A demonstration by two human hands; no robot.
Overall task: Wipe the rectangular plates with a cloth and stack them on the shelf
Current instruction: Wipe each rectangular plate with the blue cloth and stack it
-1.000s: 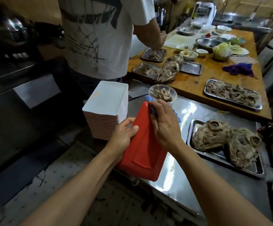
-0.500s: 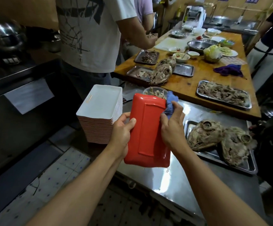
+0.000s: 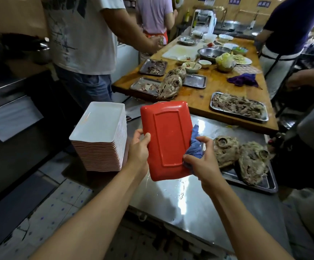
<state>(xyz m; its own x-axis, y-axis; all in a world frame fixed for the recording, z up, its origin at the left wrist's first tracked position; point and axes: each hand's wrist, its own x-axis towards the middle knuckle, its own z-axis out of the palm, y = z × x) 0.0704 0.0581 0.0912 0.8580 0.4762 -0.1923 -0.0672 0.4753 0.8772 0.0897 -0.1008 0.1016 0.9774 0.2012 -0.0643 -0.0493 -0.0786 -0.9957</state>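
At the centre of the frame the left hand (image 3: 138, 150) grips the red plate (image 3: 168, 141) by its long edge, underside up, while the right hand (image 3: 202, 160) pinches a blue cloth (image 3: 194, 145) against the opposite edge. The plate looks stiff, light and wet, so probably slippery; rims offer the surest hold above the steel bench (image 3: 190, 203).

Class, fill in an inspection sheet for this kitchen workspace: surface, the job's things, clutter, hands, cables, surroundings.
Surface: steel counter, wet and shiny.
Job's things: red plate held underside up; stack of plates at its left; blue cloth.
Clutter: tray with two cooked animal heads.
Hands: left hand grips the plate's edge; right hand presses the cloth against the plate.
Cables: nothing seen.
Surroundings: wooden table with meat trays and bowls; people standing round it.
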